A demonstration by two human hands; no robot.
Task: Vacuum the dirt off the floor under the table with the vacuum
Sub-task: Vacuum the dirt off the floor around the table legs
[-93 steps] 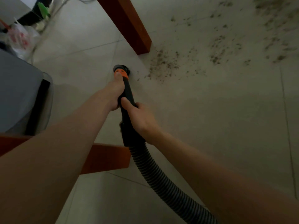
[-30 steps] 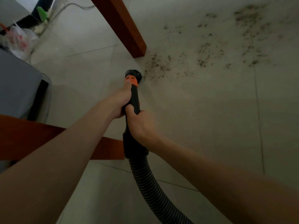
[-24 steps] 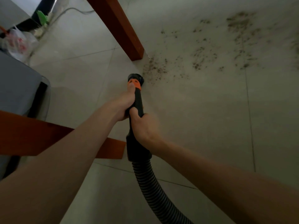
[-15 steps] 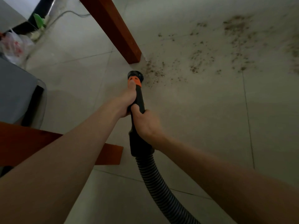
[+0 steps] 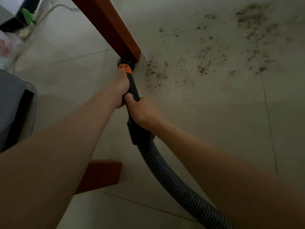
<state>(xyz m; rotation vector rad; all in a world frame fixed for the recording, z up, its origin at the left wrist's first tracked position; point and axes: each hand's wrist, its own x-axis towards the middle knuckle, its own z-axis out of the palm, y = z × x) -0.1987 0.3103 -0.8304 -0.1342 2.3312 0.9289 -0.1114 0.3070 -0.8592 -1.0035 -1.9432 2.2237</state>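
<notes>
Under the table, at about eleven o'clock from the centre of the head view, the black mouth of the vacuum nozzle (image 5: pixel 126 63) sits right at the foot of the wooden table leg (image 5: pixel 113 28), seemingly touching it, low to the tiled floor (image 5: pixel 214 121). Both hands are clamped on the tool: the left hand (image 5: pixel 121 90) wraps the black wand just behind the orange collar (image 5: pixel 125 68), its thumb lying up along that collar, and the right hand (image 5: pixel 142 111) grips the wand (image 5: pixel 133 90) just behind it, fingers curled around the shaft. From the cuff below the right hand, the ribbed hose (image 5: pixel 173 179) runs off toward five o'clock and out of view.

Judging by how things lie, the job is barely begun. A dense patch of dirt (image 5: pixel 156 75) lies just beside the nozzle at its three o'clock, not yet under the mouth. More scattered clumps (image 5: pixel 204 63) spread toward two o'clock, and the heaviest smear (image 5: pixel 250 17) sits far off at one o'clock near the top edge. None of it looks picked up. What remains, I judge, is sweeping the nozzle rightward through the near patch, then on across the farther ones.

At nine o'clock stands a grey bin (image 5: pixel 14 109); a second wooden piece (image 5: pixel 100 176) shows at six o'clock beneath the left forearm.
</notes>
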